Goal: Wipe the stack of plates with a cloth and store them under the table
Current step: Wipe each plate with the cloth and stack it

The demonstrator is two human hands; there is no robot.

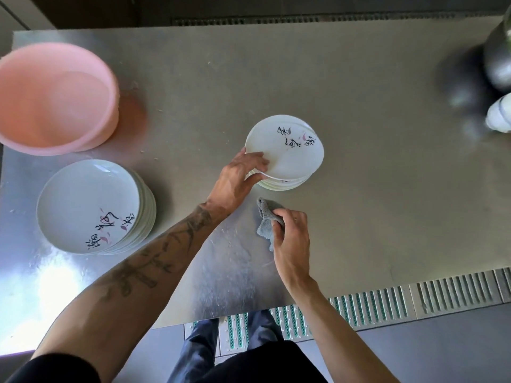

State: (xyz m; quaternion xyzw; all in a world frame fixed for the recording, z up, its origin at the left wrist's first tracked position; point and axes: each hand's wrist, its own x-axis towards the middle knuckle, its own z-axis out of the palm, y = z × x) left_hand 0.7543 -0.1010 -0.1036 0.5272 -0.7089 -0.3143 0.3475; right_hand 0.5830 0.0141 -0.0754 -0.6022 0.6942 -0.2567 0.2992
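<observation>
Two stacks of white plates with black brush script stand on the steel table [359, 189]. The taller stack [88, 205] is at the left. The smaller stack [287, 153] is in the middle, its top plate tilted up at the near left edge. My left hand [237, 178] pinches that top plate's rim, fingers over it and thumb beneath. Just in front of this stack, my right hand [290, 239] grips a crumpled grey cloth [266, 219], which touches the tabletop.
A pink plastic basin [55, 98] sits at the table's far left corner. A blurred dark metal vessel [497, 62] and a white object [500, 114] are at the right edge. The near table edge runs above a floor drain grate [387, 305] and my legs.
</observation>
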